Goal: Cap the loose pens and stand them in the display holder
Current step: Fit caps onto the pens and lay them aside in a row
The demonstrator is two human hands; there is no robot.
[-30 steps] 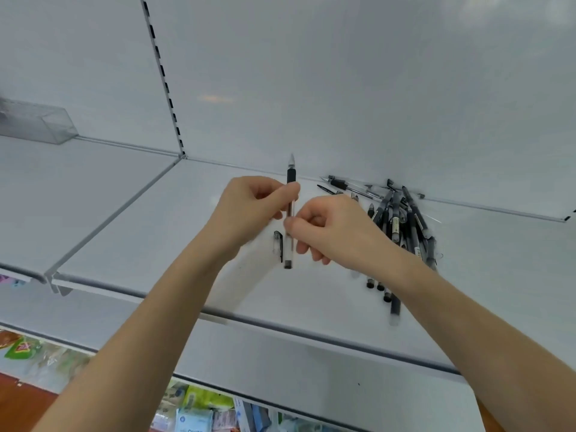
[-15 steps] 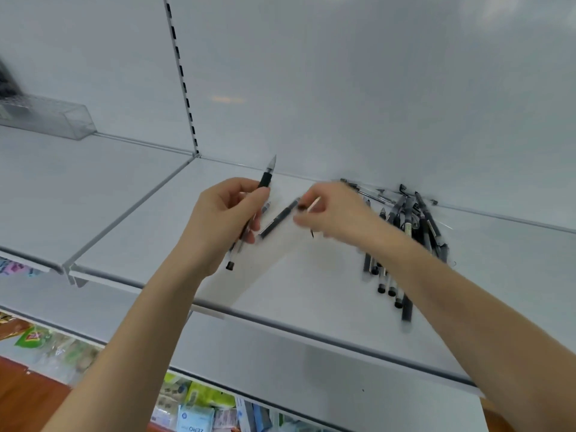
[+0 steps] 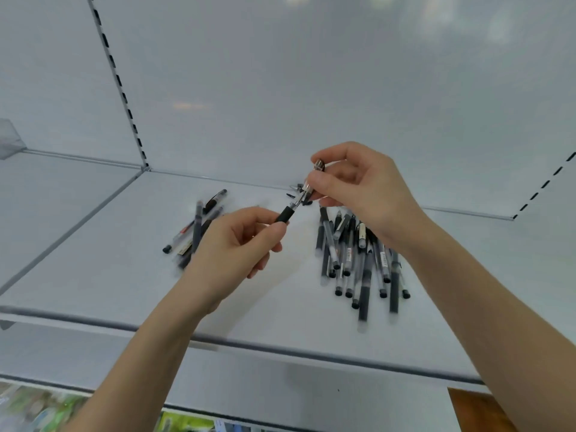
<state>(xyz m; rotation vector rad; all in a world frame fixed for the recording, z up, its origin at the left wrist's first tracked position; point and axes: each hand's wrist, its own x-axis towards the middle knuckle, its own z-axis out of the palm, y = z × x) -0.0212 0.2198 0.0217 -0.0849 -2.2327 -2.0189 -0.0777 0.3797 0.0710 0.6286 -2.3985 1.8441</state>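
Above the pen pile (image 3: 358, 260), a cap (image 3: 308, 190) pinched in the right hand (image 3: 364, 188) has been brought onto the left hand (image 3: 240, 244)'s pinched pen (image 3: 285, 214); capping is judged underway.

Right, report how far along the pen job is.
Early. A small group of pens lies apart on the left, perhaps capped. In hand: the left hand holds a pen by its black grip, the right hand fits a cap on. Left: the big pile, and none stands upright in view.
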